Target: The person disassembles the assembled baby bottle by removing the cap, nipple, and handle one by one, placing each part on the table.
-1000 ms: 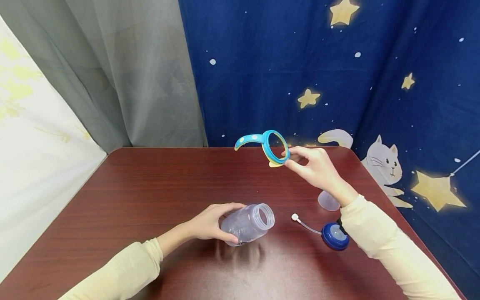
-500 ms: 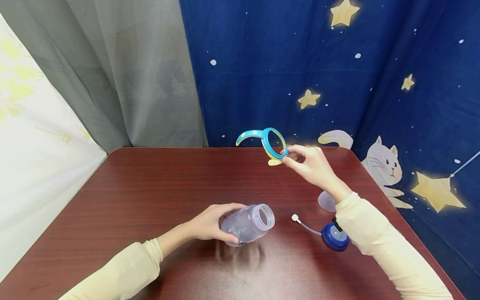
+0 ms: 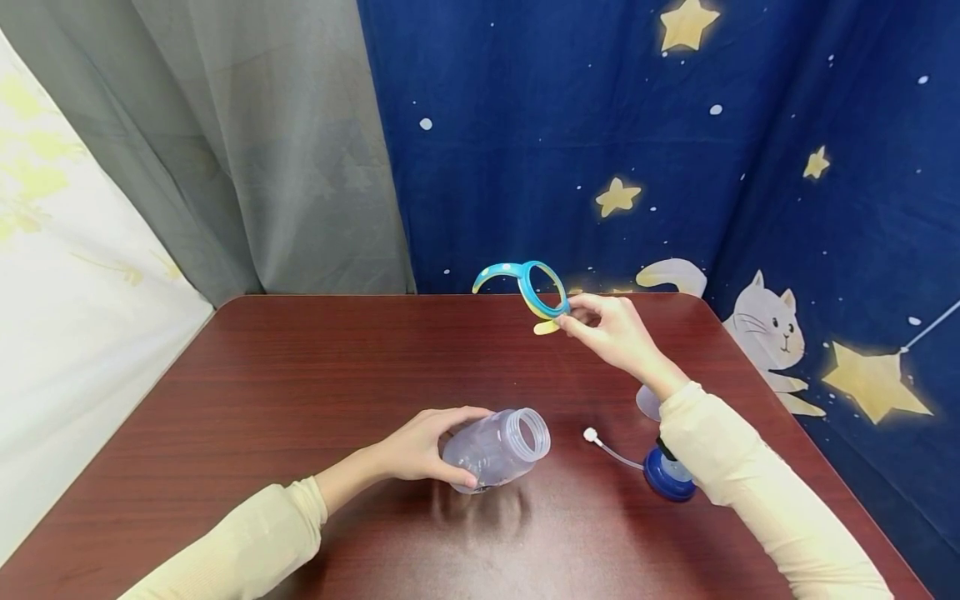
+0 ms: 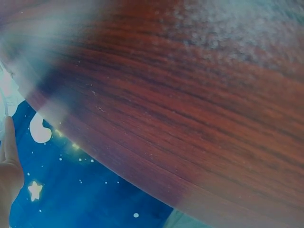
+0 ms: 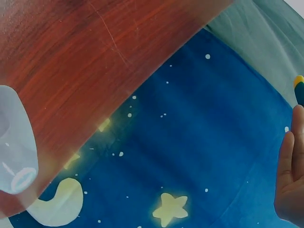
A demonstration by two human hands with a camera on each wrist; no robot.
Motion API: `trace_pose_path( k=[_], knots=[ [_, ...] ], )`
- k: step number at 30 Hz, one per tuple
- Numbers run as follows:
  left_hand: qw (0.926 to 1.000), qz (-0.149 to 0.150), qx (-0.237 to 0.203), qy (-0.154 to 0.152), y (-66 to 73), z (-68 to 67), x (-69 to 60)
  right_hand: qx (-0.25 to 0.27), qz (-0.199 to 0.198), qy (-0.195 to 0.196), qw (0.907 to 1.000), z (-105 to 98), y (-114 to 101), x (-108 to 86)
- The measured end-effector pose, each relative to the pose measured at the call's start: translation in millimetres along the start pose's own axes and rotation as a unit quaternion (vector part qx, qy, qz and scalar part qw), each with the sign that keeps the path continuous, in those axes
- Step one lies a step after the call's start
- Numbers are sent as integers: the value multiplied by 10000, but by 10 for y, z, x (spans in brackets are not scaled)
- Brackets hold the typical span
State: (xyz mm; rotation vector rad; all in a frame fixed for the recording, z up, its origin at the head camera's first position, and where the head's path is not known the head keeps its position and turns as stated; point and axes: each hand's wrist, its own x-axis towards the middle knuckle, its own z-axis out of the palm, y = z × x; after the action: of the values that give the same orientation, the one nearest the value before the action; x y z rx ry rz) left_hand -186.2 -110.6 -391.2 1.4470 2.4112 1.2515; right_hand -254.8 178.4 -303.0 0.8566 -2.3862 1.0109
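Observation:
My left hand (image 3: 420,446) grips a clear, empty-looking baby bottle (image 3: 487,450), tilted on its side with its threaded mouth toward the right. Fingers and thumb wrap around its base end. Above the far part of the table, my right hand (image 3: 611,329) pinches a blue and yellow bottle handle ring (image 3: 528,292) by its right side; one curved handle points left. In the left wrist view, only part of the left hand (image 4: 9,175) shows at the edge. The right wrist view catches the right hand (image 5: 290,175) with a bit of the handle (image 5: 299,90).
Below the right forearm lies a blue bottle collar (image 3: 667,477) with a straw (image 3: 618,454) ending in a white weight (image 3: 591,434). A clear dome cover (image 3: 648,403) is partly hidden by that arm. Curtains (image 3: 525,125) hang behind the brown table (image 3: 300,375).
My right hand has drifted a little to the left with the handle ring, which has turned slightly. The left hand and bottle have stayed in place.

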Motion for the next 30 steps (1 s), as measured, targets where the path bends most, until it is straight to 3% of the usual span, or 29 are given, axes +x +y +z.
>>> trace_pose_path(
  k=[8, 20, 30],
  knots=[
    [9999, 114, -25, -4, -17, 0, 3, -64, 255, -183, 9995, 108, 71, -8],
    [9998, -126, -163, -54, -9, 4, -6, -58, 661, -329, 9973, 226, 156, -28],
    [9999, -22, -154, -38, -26, 0, -5, -72, 842, -391, 9957, 334, 273, -53]
  ],
)
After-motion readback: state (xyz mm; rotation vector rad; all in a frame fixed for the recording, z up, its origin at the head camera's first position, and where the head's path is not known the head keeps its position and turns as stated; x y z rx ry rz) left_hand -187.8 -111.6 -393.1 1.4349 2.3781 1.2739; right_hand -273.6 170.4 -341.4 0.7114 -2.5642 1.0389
